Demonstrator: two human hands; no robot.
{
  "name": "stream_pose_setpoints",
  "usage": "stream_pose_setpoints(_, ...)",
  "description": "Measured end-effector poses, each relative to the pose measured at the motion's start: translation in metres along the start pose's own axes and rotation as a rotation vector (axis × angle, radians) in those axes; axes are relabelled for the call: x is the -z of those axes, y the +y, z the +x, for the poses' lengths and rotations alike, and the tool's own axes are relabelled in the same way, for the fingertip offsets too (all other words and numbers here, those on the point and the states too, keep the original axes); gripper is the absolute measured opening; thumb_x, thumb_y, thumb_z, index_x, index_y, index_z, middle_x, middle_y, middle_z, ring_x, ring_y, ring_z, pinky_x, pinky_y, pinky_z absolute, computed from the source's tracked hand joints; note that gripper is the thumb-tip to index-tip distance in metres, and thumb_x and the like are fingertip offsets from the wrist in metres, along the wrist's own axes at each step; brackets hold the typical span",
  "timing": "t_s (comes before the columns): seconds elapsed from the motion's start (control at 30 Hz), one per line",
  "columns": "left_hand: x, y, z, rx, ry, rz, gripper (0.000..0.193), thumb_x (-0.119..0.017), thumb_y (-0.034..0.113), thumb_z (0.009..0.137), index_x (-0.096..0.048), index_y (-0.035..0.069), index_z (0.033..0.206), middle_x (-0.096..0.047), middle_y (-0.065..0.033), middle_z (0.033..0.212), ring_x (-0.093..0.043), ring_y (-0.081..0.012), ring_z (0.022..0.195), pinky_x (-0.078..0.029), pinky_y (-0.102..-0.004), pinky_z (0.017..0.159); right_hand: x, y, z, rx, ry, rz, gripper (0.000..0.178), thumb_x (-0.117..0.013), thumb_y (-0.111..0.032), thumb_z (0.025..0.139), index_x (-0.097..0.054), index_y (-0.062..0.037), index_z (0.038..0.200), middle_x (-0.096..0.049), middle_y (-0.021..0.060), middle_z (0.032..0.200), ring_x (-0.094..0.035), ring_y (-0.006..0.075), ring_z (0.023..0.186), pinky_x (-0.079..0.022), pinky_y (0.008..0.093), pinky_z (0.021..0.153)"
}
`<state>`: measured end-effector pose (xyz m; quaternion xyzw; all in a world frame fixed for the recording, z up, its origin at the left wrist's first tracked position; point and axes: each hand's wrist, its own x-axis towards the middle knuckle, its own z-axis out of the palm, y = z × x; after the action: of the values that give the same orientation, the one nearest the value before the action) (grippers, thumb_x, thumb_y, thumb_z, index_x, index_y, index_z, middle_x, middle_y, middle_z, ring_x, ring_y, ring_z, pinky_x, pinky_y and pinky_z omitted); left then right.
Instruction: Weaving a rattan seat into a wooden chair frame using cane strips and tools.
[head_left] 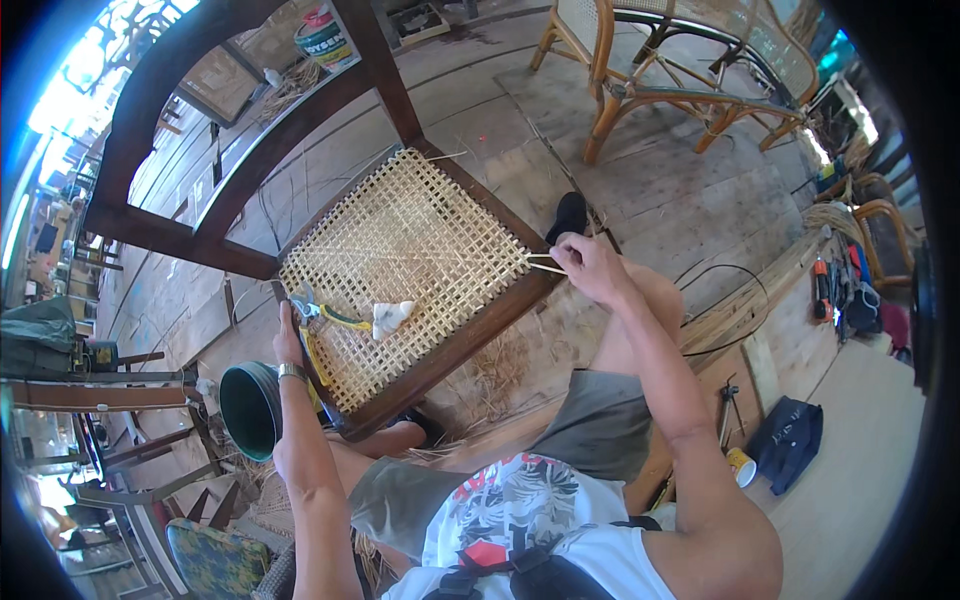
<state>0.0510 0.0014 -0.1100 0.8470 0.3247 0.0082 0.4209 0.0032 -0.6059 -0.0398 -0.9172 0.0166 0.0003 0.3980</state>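
A dark wooden chair [455, 350] stands before me, its seat woven with pale cane webbing [410, 235]. My right hand [590, 268] pinches a looped cane strand [543, 262] that comes out at the seat's right corner. At the left side rail my left hand [288, 340] grips the chair, its fingers mostly hidden by the frame. Yellow-handled pliers [340, 317] lie on the webbing near that hand, beside a crumpled white cloth [392, 318]. Along the left rail is a slim yellow tool [316, 358] whose kind I cannot make out.
A dark green bucket [250, 410] stands by my left forearm. Ahead on the right is a rattan chair [610, 100]. Loose cane scraps [500, 375] litter the floor. To my right lie a dark pouch [787, 443], a yellow cup [741, 467] and hand tools [822, 290].
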Motion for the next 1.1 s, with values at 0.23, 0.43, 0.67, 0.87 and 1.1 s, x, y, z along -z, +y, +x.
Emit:
stream_pose_setpoints(0.23, 0.008, 0.02, -0.026, -0.295, 0.042, 0.629, 0.087, -0.043, 0.076, 0.091, -0.058, 0.005, 0.138, -0.068, -0.0336, 0.107, -0.066, -0.0457, 0.104, -0.048, -0.0514, 0.093, 0.118, 0.001, -0.046, -0.056, -0.014, -0.177, 0.033, -0.066, -0.033, 0.095, -0.069, -0.001, 0.089, -0.064, 0.0196, 0.074, -0.06, 0.0316, 0.065, -0.047, 0.0396, 0.064)
stream_pose_setpoints(0.43, 0.028, 0.019, -0.028, -0.225, 0.552, 0.469, 0.085, -0.047, 0.077, 0.088, -0.07, -0.002, 0.11, -0.068, -0.0321, 0.111, -0.064, -0.0456, 0.109, -0.048, -0.0522, 0.095, 0.2, 0.072, -0.129, -0.052, 0.307, -0.285, 0.045, -0.062, -0.037, 0.099, -0.058, 0.0024, 0.078, -0.049, 0.0185, 0.065, -0.042, 0.0225, 0.059, -0.04, 0.0403, 0.059)
stream_pose_setpoints(0.67, 0.02, 0.079, -0.142, -0.346, 0.123, -0.501, 0.03, -0.064, 0.036, 0.1, -0.069, 0.008, 0.09, -0.064, 0.0025, 0.077, -0.051, -0.0081, 0.067, -0.04, -0.0265, 0.064, 0.254, 0.176, -0.303, -0.394, 0.735, -0.454, 0.042, -0.06, -0.036, 0.099, -0.06, 0.0026, 0.082, -0.052, 0.0183, 0.069, -0.047, 0.024, 0.062, -0.043, 0.0395, 0.061)
stream_pose_setpoints(0.87, -0.053, 0.097, -0.286, -0.43, -0.499, -0.221, 0.026, -0.059, 0.03, 0.104, -0.065, 0.005, 0.097, -0.066, 0.0021, 0.085, -0.048, -0.0048, 0.07, -0.037, -0.0214, 0.065, 0.189, 0.16, -0.377, -0.67, 0.511, -0.427, 0.043, -0.062, -0.042, 0.094, -0.071, -0.0002, 0.09, -0.071, 0.0216, 0.087, -0.071, 0.034, 0.082, -0.053, 0.0422, 0.074)
stream_pose_setpoints(1.1, -0.105, 0.125, -0.288, -0.591, -0.781, -0.1, 0.025, -0.063, 0.026, 0.102, -0.066, 0.002, 0.106, -0.068, -0.0009, 0.086, -0.06, -0.0057, 0.081, -0.046, -0.022, 0.075, 0.054, 0.136, -0.438, -0.896, 0.065, -0.727, 0.074, -0.068, -0.048, 0.088, -0.045, -0.001, 0.141, -0.045, 0.026, 0.142, -0.053, 0.0453, 0.122, -0.045, 0.0517, 0.1)
